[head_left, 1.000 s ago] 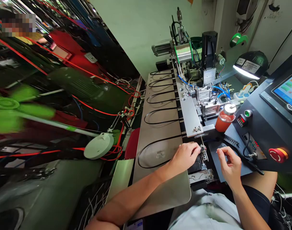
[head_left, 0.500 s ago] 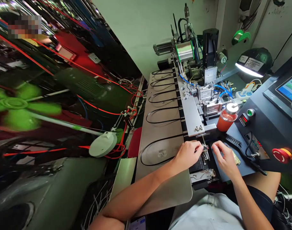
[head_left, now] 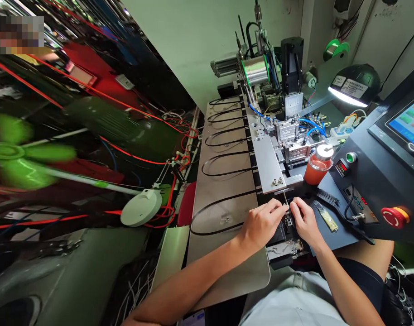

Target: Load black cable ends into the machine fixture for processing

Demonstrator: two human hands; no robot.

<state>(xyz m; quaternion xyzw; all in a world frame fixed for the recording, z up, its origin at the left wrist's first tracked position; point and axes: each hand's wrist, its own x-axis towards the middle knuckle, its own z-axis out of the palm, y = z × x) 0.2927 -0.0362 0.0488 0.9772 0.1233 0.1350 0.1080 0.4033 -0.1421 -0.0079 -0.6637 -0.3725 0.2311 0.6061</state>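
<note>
My left hand (head_left: 261, 222) reaches in from the left, thumb and fingers pinched together at the small metal fixture (head_left: 288, 221). On the other side of that fixture, my right hand (head_left: 305, 221) is pinched too, its fingertips almost touching the left ones. Whatever the fingertips hold is too small and covered to make out. Just beyond them a thin metal rod (head_left: 285, 197) sticks out from under the silver plate (head_left: 268, 174). A looped black cable (head_left: 214, 204) lies left of my left hand, its ends running toward the machine's rail.
Several more cable loops lie along the metal table (head_left: 234, 267). At right are a black brush (head_left: 343, 215), a yellowish strip (head_left: 325, 217), a jar of red liquid (head_left: 317, 170) and a control panel with a red emergency button (head_left: 394, 218). A solder wire spool (head_left: 256, 70) stands behind.
My right hand has moved left, closing the gap to my left hand at the fixture. The yellowish strip is now more exposed. The whole view has shifted slightly.
</note>
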